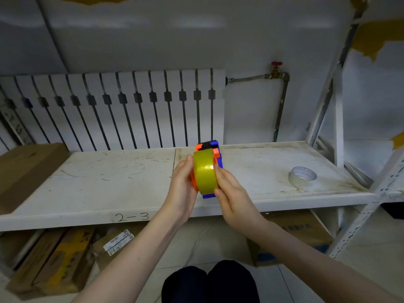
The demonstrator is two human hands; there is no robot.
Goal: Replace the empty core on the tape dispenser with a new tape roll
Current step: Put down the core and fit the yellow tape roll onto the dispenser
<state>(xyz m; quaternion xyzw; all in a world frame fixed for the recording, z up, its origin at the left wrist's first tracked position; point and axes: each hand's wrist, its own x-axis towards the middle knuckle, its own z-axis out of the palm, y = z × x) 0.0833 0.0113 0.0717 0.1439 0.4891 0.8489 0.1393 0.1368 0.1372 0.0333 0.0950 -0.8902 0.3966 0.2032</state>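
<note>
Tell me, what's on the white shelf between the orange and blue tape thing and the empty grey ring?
Nothing. In the head view, the scratched white shelf is bare between the orange and blue tape dispenser and the empty grey ring.

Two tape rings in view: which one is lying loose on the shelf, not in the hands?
The pale, nearly empty tape ring, lying flat on the white shelf to the right, untouched. The yellow-green tape roll sits on the orange-and-blue dispenser between both hands.

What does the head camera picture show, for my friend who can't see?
Two bare hands, left hand and right hand, hold a yellow tape roll on an orange-and-blue dispenser above a scuffed white shelf. An empty white core lies to the right.
</note>
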